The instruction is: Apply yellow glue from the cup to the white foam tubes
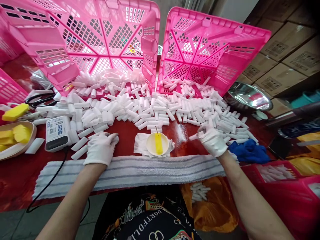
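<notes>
My left hand point(101, 146), in a white glove with bare fingertips, rests on the red table beside loose white tubes point(80, 143). Its fingers are curled together, and whatever may be in them is hidden. Over on the right, my right hand point(212, 140), gloved the same way, pinches a short white tube point(193, 137) that sticks out to the left. Between the hands, a small cream dish point(149, 145) sits on folded white tissue point(139, 146). In the dish lies a yellow strip point(158, 143) with a thin stick at its top.
Two pink baskets point(110, 56) point(200, 50) lie tipped behind the pile of white tubes point(140, 106). A striped towel point(150, 170) runs along the front edge. A white device point(58, 133) with a cable stands left; a metal bowl point(247, 96) and blue cloth point(247, 150) are right.
</notes>
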The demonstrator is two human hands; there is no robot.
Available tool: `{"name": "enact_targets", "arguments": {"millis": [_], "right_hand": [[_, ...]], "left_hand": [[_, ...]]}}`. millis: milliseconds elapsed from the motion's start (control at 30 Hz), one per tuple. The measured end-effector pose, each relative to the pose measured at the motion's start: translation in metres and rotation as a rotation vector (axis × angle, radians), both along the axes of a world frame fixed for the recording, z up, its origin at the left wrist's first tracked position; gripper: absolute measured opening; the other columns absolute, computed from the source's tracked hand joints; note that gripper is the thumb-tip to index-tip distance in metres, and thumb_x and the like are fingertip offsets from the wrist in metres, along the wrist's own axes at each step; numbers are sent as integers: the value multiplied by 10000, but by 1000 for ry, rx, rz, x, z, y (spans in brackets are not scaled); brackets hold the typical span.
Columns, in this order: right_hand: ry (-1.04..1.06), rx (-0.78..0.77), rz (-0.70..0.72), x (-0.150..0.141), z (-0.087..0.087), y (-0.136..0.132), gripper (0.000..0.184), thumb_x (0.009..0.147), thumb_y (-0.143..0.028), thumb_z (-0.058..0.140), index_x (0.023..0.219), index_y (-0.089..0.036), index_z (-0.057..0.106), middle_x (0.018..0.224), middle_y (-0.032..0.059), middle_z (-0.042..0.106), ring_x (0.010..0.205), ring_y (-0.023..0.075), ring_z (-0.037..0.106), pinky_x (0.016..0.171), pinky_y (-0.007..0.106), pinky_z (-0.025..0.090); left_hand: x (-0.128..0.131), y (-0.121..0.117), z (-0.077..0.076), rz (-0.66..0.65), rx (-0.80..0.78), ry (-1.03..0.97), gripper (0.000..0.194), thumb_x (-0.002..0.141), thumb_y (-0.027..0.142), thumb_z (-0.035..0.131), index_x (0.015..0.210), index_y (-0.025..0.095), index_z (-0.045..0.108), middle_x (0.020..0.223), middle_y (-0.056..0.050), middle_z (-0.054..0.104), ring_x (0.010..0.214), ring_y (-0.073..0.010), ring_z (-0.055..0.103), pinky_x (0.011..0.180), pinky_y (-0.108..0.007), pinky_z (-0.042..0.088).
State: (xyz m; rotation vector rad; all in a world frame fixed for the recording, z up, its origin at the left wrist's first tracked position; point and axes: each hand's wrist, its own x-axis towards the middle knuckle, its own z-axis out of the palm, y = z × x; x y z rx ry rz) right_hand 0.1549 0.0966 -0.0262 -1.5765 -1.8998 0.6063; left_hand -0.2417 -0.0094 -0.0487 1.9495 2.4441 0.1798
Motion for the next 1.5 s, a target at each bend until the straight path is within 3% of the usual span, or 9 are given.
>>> {"name": "enact_targets", "arguments": {"millis": [167,367,500,633,800,1000,1133,1333,1500], "right_hand": [[627,-497,178,-73,-13,-29,359,775,-485,530,963,-179,522,578,-21,575,426,115,526,403,238,427],[435,-227,148,-103,-46,-31,259,731,-386,622,880,-174,619,849,42,664,753,138,623,676,246,508],[306,-60,265,-92,-57,-37,219,764,-348,598,900,-181,641,865,52,658,797,157,624,747,274,505],[262,-77,302,-88,-54,-38,315,812,-351,544,1082,-204,610,1001,54,655,881,165,619,782,276,500],[133,-170,425,-86,-47,-36,277,815,-375,527,873,-163,696,622,18,622,533,130,579,544,248,487],[170,-29,333,-82,-53,-50,336,828,-371,515,1103,-199,605,975,71,647,848,172,609,762,294,498],[54,54,426,-79,-59,-52,261,830,-359,510,930,-183,674,785,38,649,762,171,601,722,294,492],[105,136,341,-83,-62,-58,358,811,-363,549,1118,-184,592,992,87,632,908,194,597,840,326,471],[-14,137,435,-81,-59,-52,199,822,-335,535,908,-223,674,778,53,651,742,173,593,716,302,478]], "left_hand": [[37,11,-13,-18,158,-364,396,818,460,443,1067,207,617,1004,-70,603,892,-207,554,803,-295,427],[89,23,-15,-1,100,-852,414,818,521,436,1033,191,563,921,-37,652,805,-161,605,724,-241,460],[98,29,-9,9,-12,-741,431,840,546,370,1049,212,544,915,-59,660,790,-189,614,666,-261,440],[96,33,-7,-1,-71,-626,452,852,564,305,1027,228,550,937,-77,661,855,-222,611,682,-282,427],[97,36,-9,32,-94,-590,475,842,594,280,1027,241,538,951,-76,661,898,-245,606,716,-305,427],[97,32,-9,6,-63,-598,465,848,586,277,1026,241,532,953,-63,659,890,-233,606,709,-290,424],[96,32,-10,-9,-67,-600,465,850,585,279,1031,239,532,958,-62,660,888,-223,607,706,-278,423],[96,32,-10,-16,-57,-602,490,848,592,278,1050,227,535,958,-71,661,884,-228,608,708,-283,427],[96,31,-8,-35,-59,-627,480,852,573,302,1069,212,534,997,-84,654,907,-215,609,731,-271,436]]}}
